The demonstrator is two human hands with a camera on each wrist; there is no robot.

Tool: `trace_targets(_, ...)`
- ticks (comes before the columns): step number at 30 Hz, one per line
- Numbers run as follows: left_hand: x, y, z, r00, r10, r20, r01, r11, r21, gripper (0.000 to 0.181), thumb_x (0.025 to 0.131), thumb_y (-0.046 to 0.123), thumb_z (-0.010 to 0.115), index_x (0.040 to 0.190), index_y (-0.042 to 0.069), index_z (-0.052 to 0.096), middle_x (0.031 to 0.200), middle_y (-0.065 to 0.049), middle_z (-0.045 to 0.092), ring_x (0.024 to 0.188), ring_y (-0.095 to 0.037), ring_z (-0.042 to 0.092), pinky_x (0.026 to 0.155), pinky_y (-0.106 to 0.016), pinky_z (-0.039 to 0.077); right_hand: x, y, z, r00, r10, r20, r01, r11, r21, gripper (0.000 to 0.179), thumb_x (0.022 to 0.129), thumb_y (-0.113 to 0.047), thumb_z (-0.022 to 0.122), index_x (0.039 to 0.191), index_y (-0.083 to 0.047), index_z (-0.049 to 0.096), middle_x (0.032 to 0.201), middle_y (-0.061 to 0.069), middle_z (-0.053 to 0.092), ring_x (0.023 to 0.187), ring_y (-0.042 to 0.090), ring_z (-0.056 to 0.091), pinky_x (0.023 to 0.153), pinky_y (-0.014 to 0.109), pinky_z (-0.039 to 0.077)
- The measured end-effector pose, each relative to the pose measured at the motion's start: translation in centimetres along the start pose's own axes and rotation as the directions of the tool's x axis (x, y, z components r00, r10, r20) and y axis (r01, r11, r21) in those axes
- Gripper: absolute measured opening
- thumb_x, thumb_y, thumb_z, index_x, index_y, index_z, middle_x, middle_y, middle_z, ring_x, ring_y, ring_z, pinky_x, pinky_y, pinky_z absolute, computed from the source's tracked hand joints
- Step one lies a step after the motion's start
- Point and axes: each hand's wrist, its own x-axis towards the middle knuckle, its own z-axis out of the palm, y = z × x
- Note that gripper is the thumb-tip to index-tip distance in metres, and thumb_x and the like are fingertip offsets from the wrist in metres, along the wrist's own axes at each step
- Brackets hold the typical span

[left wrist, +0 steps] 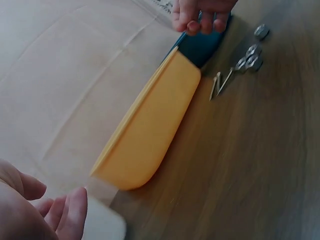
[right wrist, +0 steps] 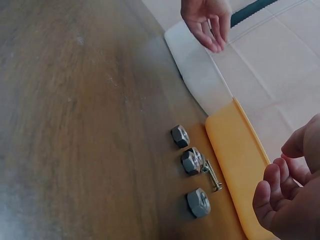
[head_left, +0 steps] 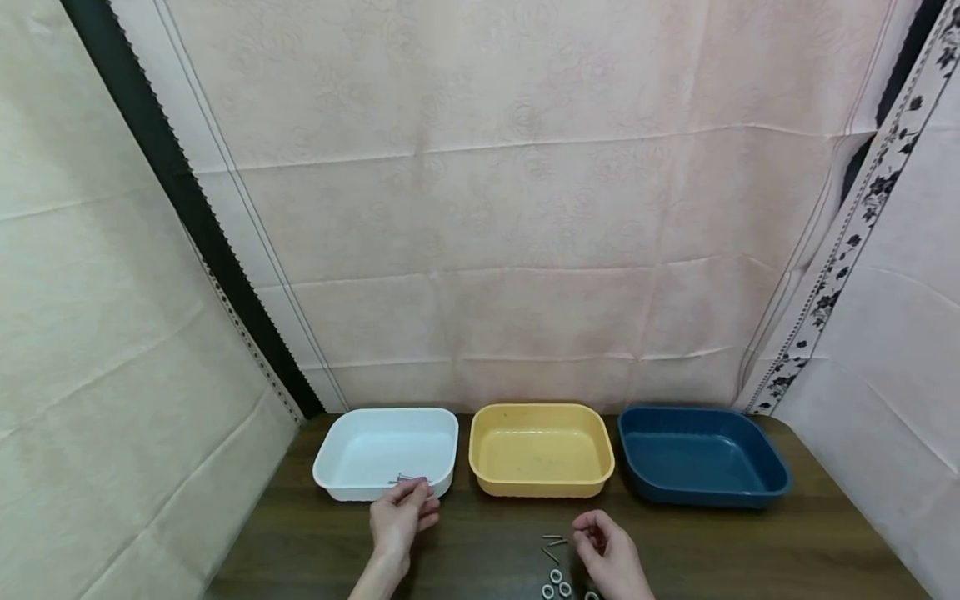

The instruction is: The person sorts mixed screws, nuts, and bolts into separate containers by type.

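Observation:
My left hand (head_left: pixel 401 521) reaches over the front rim of the white tray (head_left: pixel 386 418). A few thin screws (head_left: pixel 405 479) show just past its fingertips, overlapping the tray's near wall. In the left wrist view its thumb and fingertips stand apart, with nothing visible between them. Loosely curled, my right hand (head_left: pixel 611 554) hovers right of three loose screws (head_left: pixel 555 542) on the wooden table. No object shows between its fingers. Several metal hex nuts (right wrist: pixel 198 202) lie close to those screws, nearer the table's front edge.
A yellow tray (head_left: pixel 542 489) stands in the middle of the row, with a dark blue tray (head_left: pixel 708 497) to its right. Light cloth (head_left: pixel 525 208) hangs behind the trays and along both sides. The wooden table (head_left: pixel 480 550) stretches in front.

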Motion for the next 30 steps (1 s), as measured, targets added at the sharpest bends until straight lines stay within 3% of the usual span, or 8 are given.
trace_targets(11,0.1,-1.5,3.7,1.000,-0.014,0.025,0.015,0.999,-0.034,0.034,0.094,-0.001,0.066,0.125,-0.015,0.059,0.093,-0.014,0.068,0.076,-0.020,0.068,0.065,-0.036,0.062,-0.6,1.2,-0.3,0.999,0.051,-0.003,-0.051,0.999,0.006,0.011,0.085,0.006,0.067,0.095,0.001,0.064,0.080,0.002,0.058,0.068,0.010,0.051,0.058,0.023,0.046)
trace_targets(17,0.6,-1.7,5.0,1.000,0.006,0.014,-0.005,0.999,-0.046,0.039,0.094,-0.003,0.065,0.128,-0.017,0.055,0.102,-0.025,0.066,0.075,-0.019,0.067,0.066,-0.036,0.062,-1.0,1.5,-0.4,0.999,0.053,0.003,-0.053,0.998,0.019,0.010,0.085,0.005,0.067,0.094,0.003,0.064,0.079,0.003,0.058,0.067,0.010,0.051,0.058,0.022,0.046)
trace_targets(25,1.2,-2.3,6.3,1.000,-0.005,-0.006,0.005,1.000,-0.009,0.041,0.094,-0.001,0.064,0.131,-0.016,0.055,0.106,-0.025,0.065,0.076,-0.021,0.067,0.064,-0.033,0.062,-1.4,2.0,-0.7,0.994,0.111,0.016,-0.111,0.994,0.020,0.012,0.083,0.003,0.067,0.094,0.002,0.064,0.077,0.002,0.057,0.069,0.013,0.053,0.059,0.022,0.047)
trace_targets(30,1.6,-2.7,7.0,1.000,-0.011,-0.014,0.010,0.999,-0.035,0.042,0.093,-0.001,0.064,0.131,-0.017,0.053,0.107,-0.028,0.064,0.077,-0.021,0.066,0.065,-0.035,0.062,-1.6,2.3,-0.8,0.989,0.134,0.056,-0.135,0.991,0.010,0.014,0.082,0.001,0.068,0.095,0.002,0.063,0.078,0.002,0.058,0.070,0.016,0.053,0.057,0.023,0.046)
